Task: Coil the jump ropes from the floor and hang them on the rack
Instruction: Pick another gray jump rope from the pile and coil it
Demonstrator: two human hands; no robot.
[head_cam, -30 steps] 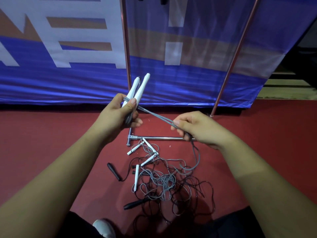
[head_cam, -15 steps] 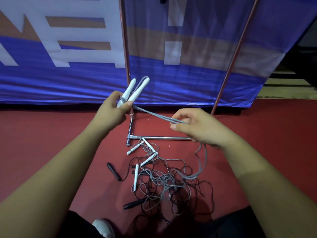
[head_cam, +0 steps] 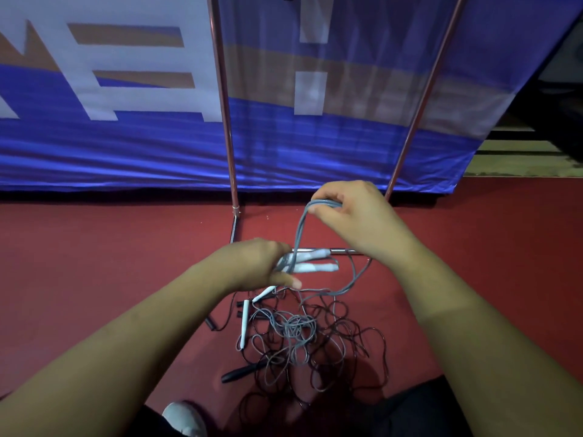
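The left grip (head_cam: pixel 255 266) is curled round two white handles (head_cam: pixel 318 267) jutting to its right. Above it, the right grip (head_cam: pixel 350 216) pinches the looped grey cord (head_cam: pixel 300 228), which trails down to the tangle (head_cam: pixel 295 329) below.

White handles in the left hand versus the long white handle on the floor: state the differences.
Held white handles are a pair gripped by the left hand; the floor handle lies loose. Held handles point sideways; the floor handle points toward the person. Both are white.
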